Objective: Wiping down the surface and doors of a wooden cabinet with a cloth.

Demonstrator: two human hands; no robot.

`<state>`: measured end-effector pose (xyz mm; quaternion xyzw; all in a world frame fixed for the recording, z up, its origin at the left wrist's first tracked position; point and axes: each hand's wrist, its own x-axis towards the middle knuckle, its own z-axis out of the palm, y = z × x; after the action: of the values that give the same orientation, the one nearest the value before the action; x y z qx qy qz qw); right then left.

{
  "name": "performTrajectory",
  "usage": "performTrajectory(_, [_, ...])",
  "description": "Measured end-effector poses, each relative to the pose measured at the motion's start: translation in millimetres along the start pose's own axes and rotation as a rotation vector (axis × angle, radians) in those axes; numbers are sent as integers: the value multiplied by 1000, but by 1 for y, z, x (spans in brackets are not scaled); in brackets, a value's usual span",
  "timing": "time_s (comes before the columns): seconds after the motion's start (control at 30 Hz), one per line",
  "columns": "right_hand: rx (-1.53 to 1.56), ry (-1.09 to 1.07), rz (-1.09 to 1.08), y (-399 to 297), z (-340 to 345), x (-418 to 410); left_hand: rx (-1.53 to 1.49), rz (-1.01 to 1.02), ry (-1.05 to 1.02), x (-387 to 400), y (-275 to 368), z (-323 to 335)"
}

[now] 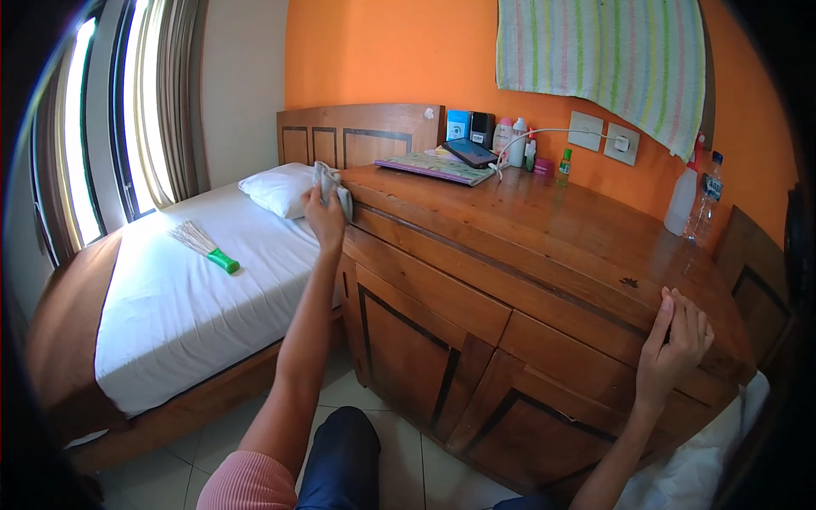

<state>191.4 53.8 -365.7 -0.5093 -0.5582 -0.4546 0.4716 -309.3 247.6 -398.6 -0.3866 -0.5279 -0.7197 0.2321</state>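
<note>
My left hand (325, 213) grips a grey cloth (333, 190) against the left front corner of a wooden cabinet (459, 217). Over the front edge of the cabinet top, near its right end, is my right hand (677, 338), fingers curled and close together, with no object visible in it. Whether its fingertips press on the wood I cannot tell. Left of the cabinet, a stick hand broom with a green handle (223, 260) lies on the white bed sheet (210, 319). A white pillow (277, 190) rests right beside the cloth.
Toward the back of the cabinet top are a flat patterned book or folder (433, 167), a phone (470, 153) with a white cable, and several small bottles. A spray bottle (682, 197) and a clear plastic bottle (704, 204) stand at the right. A striped towel (599, 64) hangs above.
</note>
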Motion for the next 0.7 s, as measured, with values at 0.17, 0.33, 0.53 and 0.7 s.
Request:
performTrajectory(0.17, [-8, 21, 8, -2, -3, 3, -24, 59, -76, 11, 5, -3])
performTrajectory(0.33, [-30, 40, 8, -1, 0, 2, -181, 278, -240, -54, 96, -27])
performTrajectory(0.53, [-8, -17, 9, 0, -9, 3, -328, 596, -438, -108, 170, -44])
performTrajectory(0.7, [68, -60, 22, -4, -13, 7, -235, 420, -264, -89, 117, -31])
